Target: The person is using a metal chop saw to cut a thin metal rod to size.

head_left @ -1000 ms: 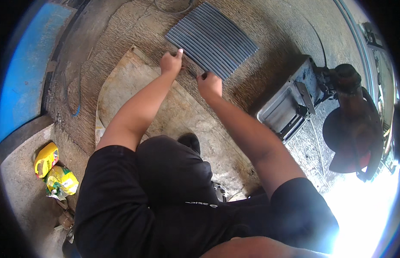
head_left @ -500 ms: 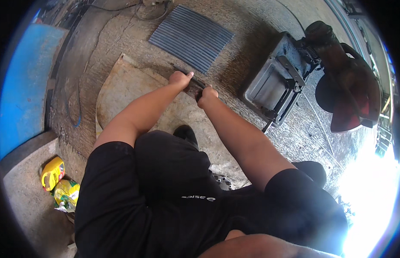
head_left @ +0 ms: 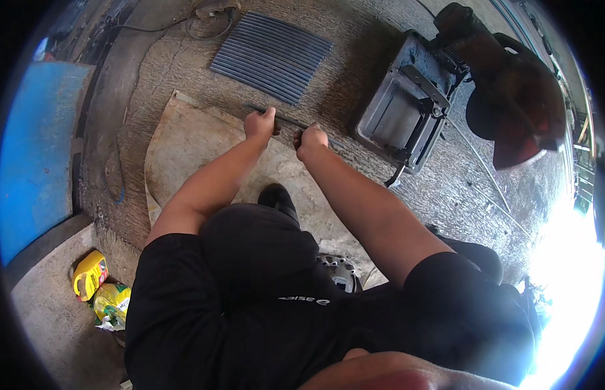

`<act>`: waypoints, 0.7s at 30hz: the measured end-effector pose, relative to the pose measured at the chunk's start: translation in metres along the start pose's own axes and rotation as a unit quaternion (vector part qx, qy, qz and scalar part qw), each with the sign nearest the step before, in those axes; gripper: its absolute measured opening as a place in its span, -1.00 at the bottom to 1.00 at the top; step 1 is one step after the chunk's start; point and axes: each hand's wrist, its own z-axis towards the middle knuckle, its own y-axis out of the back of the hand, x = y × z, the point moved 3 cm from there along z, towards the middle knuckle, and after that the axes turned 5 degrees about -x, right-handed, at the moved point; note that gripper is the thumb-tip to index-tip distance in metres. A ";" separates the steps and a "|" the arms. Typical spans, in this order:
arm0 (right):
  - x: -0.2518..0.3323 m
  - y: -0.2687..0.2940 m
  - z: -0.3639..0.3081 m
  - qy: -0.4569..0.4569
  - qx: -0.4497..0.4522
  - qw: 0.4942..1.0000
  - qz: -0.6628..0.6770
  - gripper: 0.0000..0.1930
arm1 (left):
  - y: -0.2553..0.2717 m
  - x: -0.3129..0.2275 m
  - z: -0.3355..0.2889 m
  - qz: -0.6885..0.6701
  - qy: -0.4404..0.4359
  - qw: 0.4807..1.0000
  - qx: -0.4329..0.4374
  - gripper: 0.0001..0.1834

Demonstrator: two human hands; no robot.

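Note:
My left hand [head_left: 259, 124] is closed around a thin dark metal rod [head_left: 289, 119], with a short end sticking out past the thumb. A little farther right, my right hand [head_left: 312, 140] grips the same rod, fingers wrapped round it. The rod is held roughly crosswise, sloping down to the right; its right end is hard to make out against the floor. Beyond my hands, several similar dark rods [head_left: 271, 56] lie side by side in a neat row. Below my hands spreads a worn, stained sheet [head_left: 185, 146].
To the right stands a cut-off saw with a metal base [head_left: 374, 127] and a raised reddish guard [head_left: 525, 140]. Thin rods [head_left: 481, 159] lie on the floor beside it. A blue panel [head_left: 39, 149] and a yellow bottle [head_left: 90, 275] are at left. A cable [head_left: 156, 29] runs at the far left.
My hands have moved slightly farther apart along the rod, and more of it shows between them. The whole view has shifted a little, with the row of rods and the saw appearing farther left and higher.

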 end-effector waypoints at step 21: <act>0.183 0.116 -0.241 0.110 0.267 0.928 0.235 -0.71 | 0.017 -0.261 -0.219 -0.109 -0.241 0.958 0.115 -0.67</act>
